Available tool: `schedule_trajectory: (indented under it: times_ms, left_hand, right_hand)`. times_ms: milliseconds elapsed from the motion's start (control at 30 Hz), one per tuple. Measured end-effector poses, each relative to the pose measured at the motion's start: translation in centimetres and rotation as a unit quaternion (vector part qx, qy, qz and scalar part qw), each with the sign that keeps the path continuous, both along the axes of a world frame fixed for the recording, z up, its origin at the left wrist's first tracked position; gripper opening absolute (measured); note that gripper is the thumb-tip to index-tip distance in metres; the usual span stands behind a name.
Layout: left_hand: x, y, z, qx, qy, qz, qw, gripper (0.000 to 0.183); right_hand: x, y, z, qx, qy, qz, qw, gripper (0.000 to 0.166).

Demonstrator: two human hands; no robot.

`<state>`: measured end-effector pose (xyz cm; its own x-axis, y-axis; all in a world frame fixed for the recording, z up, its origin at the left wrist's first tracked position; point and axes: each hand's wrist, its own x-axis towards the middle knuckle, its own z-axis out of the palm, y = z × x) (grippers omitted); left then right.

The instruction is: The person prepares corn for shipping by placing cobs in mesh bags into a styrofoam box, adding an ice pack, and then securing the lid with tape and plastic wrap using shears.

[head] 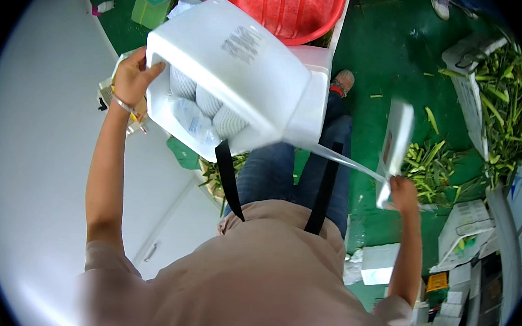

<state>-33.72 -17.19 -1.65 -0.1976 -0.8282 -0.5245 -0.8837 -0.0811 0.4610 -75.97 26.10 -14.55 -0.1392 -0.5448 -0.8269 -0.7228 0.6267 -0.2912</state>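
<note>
A white foam box (308,120) stands before me, its white lid (207,32) tilted over it so the left part is uncovered. Inside lie several round things in white foam netting (230,123) and a clear plastic bag (193,118). My left hand (134,77) grips the lid's left edge, thumb on top. Out to the right, my right hand (404,195) is closed on a blurred white flat-sided object (395,146), whose kind I cannot tell. A translucent strip (348,160), like packing tape, stretches between the box and this object.
A red plastic basin (278,8) sits beyond the box. Cut green leaves (430,171) lie on the green floor at right, near a white crate (473,97) full of leaves. Another white crate (464,234) and a white box (379,262) stand lower right. A person's shoe (440,6) shows at top right.
</note>
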Motion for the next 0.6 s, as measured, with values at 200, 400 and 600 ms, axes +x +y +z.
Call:
schedule_trajectory:
  times_ms: [200,400,600]
  left_hand:
    - [-0.2,-7.0,-4.4,0.022,-0.010,-0.051,0.998,0.036]
    - [-7.0,-8.3,-7.4,0.061,0.043,-0.193,0.978,0.037]
    - [-17.2,-1.0,-8.1,-0.012,-0.003,-0.451,0.893,0.037]
  right_hand:
    - [-7.2,15.8,7.2,-0.040,0.109,-0.196,0.974,0.031]
    - [-12.5,31.4,16.5,-0.033,0.310,-0.200,0.929,0.038]
    - [-4.8,24.4,13.3,-0.020,0.110,-0.525,0.844,0.035]
